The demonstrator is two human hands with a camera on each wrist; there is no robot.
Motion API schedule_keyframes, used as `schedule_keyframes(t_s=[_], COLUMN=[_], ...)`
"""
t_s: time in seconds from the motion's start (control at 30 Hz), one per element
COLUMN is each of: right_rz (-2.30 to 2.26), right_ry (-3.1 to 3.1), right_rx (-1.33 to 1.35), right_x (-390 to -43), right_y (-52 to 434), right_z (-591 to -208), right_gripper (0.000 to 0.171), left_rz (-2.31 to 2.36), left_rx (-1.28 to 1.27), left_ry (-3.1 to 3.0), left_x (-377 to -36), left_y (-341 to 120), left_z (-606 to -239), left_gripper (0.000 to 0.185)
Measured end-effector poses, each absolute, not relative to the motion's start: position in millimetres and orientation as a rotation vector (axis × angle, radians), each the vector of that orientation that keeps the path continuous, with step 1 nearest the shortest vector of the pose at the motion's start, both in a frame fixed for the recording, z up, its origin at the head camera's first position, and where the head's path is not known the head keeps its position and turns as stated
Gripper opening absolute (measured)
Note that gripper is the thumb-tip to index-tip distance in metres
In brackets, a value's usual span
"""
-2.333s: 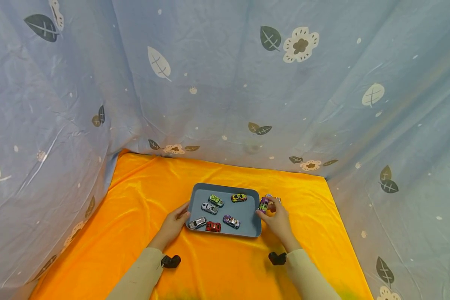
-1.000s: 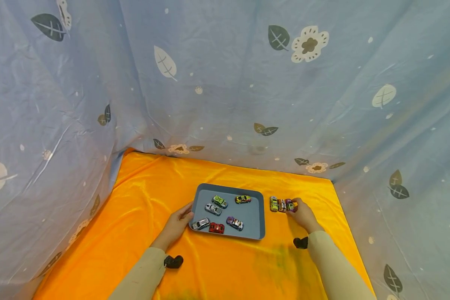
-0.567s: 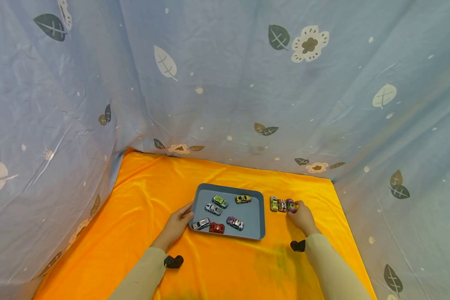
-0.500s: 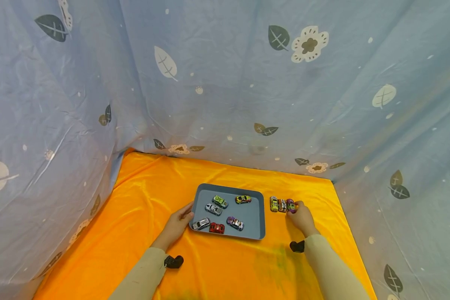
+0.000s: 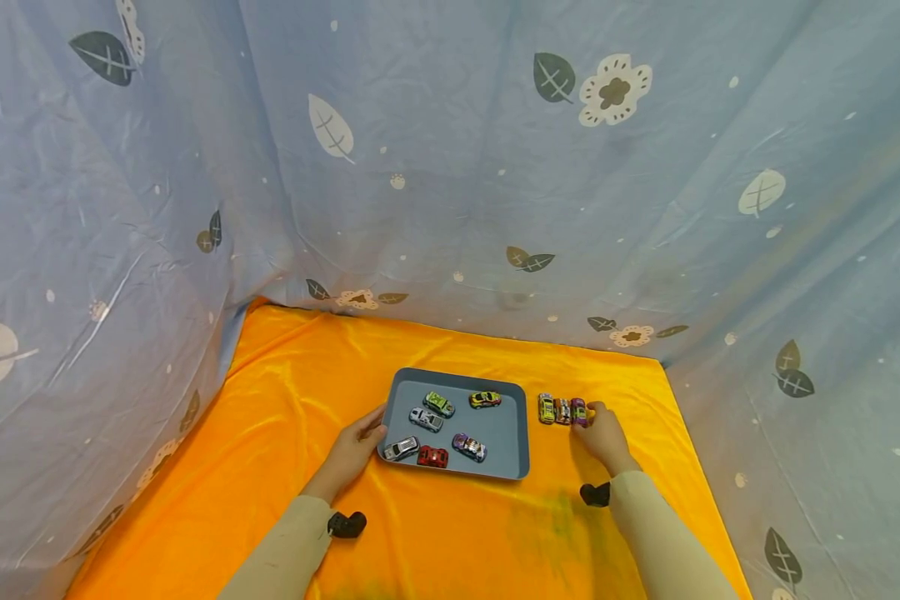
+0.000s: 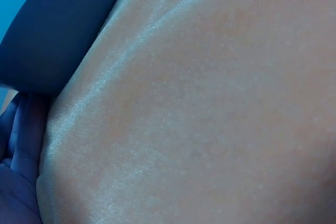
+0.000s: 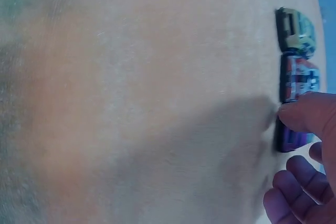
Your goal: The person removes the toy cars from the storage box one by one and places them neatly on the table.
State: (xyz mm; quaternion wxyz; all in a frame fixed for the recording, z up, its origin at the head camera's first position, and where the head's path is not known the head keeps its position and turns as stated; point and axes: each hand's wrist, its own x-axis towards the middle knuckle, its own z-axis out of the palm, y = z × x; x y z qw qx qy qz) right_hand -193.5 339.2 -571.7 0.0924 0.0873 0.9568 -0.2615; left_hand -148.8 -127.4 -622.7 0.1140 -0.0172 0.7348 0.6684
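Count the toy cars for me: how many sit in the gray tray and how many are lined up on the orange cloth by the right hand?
Toy cars in the gray tray: 6
Toy cars in the row on the orange cloth, beside the right hand: 3
Total: 9

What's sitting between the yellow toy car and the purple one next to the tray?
One small red-and-white toy car, packed close between the yellow toy car and the purple toy car that the right hand touches. Both the head view and the right wrist view show it.
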Motion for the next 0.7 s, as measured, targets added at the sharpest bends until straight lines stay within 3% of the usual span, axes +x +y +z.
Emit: schedule_keyframes(t_s=[0.33,0.7], right_rz=[-0.873,-1.125], right_ry=[2.855,2.848], right_rx=[0.210,0.128], right_x=[-191,-181], right_y=[324,287], right_z=[-547,-544], right_gripper=[0.068,0.070], left_rz=[1.963,1.959], left_rx=[-0.065,-0.052], left_ry=[2.137,2.166], left_x=[-146,-149], left_y=[-127,-127], left_z=[-618,-625], left_gripper=[0.049,0.049])
